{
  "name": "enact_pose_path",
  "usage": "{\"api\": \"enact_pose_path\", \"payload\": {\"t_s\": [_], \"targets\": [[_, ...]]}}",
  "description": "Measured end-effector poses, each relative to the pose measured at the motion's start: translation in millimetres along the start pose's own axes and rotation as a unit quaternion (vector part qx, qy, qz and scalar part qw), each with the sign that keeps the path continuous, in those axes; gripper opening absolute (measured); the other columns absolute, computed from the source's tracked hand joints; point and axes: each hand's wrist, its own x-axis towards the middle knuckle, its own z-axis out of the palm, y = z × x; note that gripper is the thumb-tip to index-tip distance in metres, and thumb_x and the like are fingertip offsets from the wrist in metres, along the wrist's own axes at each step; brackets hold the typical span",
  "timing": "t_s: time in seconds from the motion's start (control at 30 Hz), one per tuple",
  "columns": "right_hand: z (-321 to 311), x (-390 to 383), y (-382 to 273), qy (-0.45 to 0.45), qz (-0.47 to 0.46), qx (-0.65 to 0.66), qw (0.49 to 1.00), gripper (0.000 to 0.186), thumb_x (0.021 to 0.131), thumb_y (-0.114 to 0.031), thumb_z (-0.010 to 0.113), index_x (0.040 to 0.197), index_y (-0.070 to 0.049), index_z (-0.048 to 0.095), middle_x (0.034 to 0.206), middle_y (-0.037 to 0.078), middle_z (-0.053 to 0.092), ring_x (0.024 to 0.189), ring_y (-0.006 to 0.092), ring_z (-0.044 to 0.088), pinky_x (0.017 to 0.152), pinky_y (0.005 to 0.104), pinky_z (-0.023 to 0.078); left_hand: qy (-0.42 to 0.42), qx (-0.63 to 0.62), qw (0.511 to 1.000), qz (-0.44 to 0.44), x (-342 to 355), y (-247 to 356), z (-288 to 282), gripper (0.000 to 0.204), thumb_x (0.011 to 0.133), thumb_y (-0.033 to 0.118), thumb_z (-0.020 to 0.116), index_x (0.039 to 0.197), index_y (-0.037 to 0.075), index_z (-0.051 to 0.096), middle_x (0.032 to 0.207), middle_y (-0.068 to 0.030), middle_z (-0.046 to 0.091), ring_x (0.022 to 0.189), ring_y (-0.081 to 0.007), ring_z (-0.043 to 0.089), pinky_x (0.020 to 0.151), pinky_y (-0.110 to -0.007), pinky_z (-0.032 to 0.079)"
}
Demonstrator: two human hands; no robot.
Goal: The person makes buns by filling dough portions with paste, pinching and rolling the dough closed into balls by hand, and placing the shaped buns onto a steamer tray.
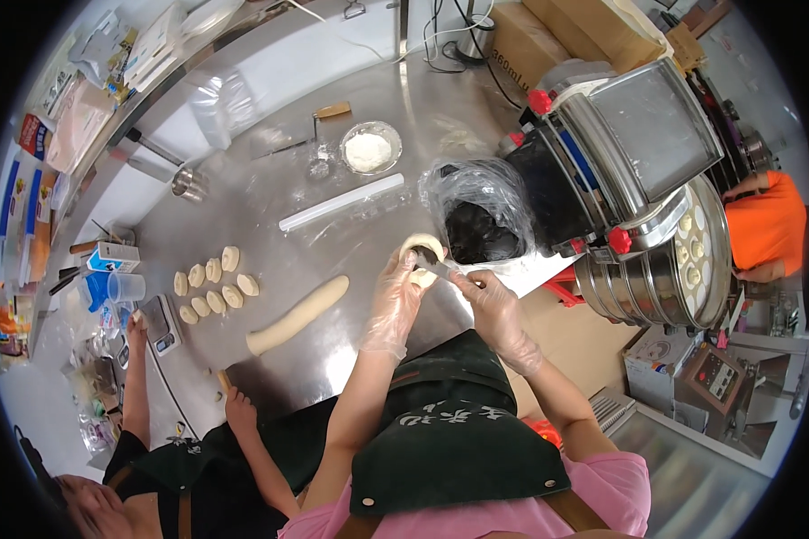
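My gloved left hand (394, 301) cups a round piece of pale dough (421, 241) with dark filling in its middle. From the right, my gloved right hand (496, 313) grips a thin flat filling spatula (444, 269) by its end, its blade reaching the filling. Part of the blade and the left fingers are hidden by the dough. Just beyond my hands lies a mass of black filling (484, 235) inside a clear plastic bag (503, 184). A thick log of dough (298, 314) rests on the steel table to the left of my left hand.
Several cut dough pieces (214, 271) lie in rows at left, near a scale (162, 325). A co-worker's hand (239, 409) holds a wooden-handled tool. Further back are a flour bowl (370, 148) and a white stick (342, 202). At right stand a roller machine (638, 135) and stacked steamers (634, 287).
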Motion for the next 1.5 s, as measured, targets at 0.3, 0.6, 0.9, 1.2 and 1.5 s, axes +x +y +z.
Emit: {"api": "enact_pose_path", "payload": {"t_s": [0.3,0.6,0.9,1.2,1.5], "targets": [[10,3,-11,-0.027,0.192,0.258,0.946,0.038,0.086,0.009,0.057,0.120,-0.005,0.066,0.086,0.011,0.062,0.076,0.0175,0.061,0.069,0.0264,0.048,0.056,0.059,0.996,0.039,7,-4,-13,0.031,0.093,0.004,0.057,0.124,0.002,0.051,0.115,-0.0128,0.061,0.111,-0.0255,0.061,0.096,-0.040,0.051],[20,-5,-18,-0.002,0.175,0.242,0.954,0.034,0.086,0.008,0.058,0.117,-0.004,0.067,0.086,0.011,0.063,0.075,0.0185,0.062,0.068,0.0263,0.049,0.115,0.081,0.989,0.044,13,-9,-21,0.039,0.088,-0.004,0.054,0.127,0.002,0.050,0.113,-0.0106,0.062,0.104,-0.0189,0.062,0.093,-0.035,0.053],[14,-6,-33,-0.010,0.097,0.154,0.983,0.038,0.087,0.010,0.054,0.121,-0.004,0.065,0.086,0.010,0.064,0.074,0.0163,0.062,0.066,0.0259,0.049,0.070,0.065,0.993,0.062,11,-11,-39,0.043,0.086,-0.002,0.054,0.129,-0.001,0.048,0.118,-0.0137,0.059,0.111,-0.0265,0.060,0.097,-0.040,0.050],[17,-14,-25,-0.087,0.437,0.409,0.797,0.032,0.094,-0.003,0.056,0.125,0.002,0.060,0.080,0.000,0.062,0.064,0.0064,0.050,0.059,0.0194,0.042,-0.038,-0.151,0.987,-0.032,5,-1,-35,0.048,0.089,0.015,0.061,0.131,-0.001,0.046,0.128,-0.0197,0.054,0.118,-0.0368,0.055,0.100,-0.047,0.048],[1,-4,-34,0.016,0.133,0.145,0.980,0.043,0.083,0.015,0.053,0.120,-0.003,0.066,0.079,0.012,0.061,0.069,0.0187,0.061,0.063,0.0273,0.048,0.056,0.034,0.998,0.007,4,-3,-38,0.045,0.091,0.012,0.060,0.132,0.002,0.047,0.126,-0.0181,0.057,0.118,-0.0354,0.056,0.101,-0.046,0.047]]}}
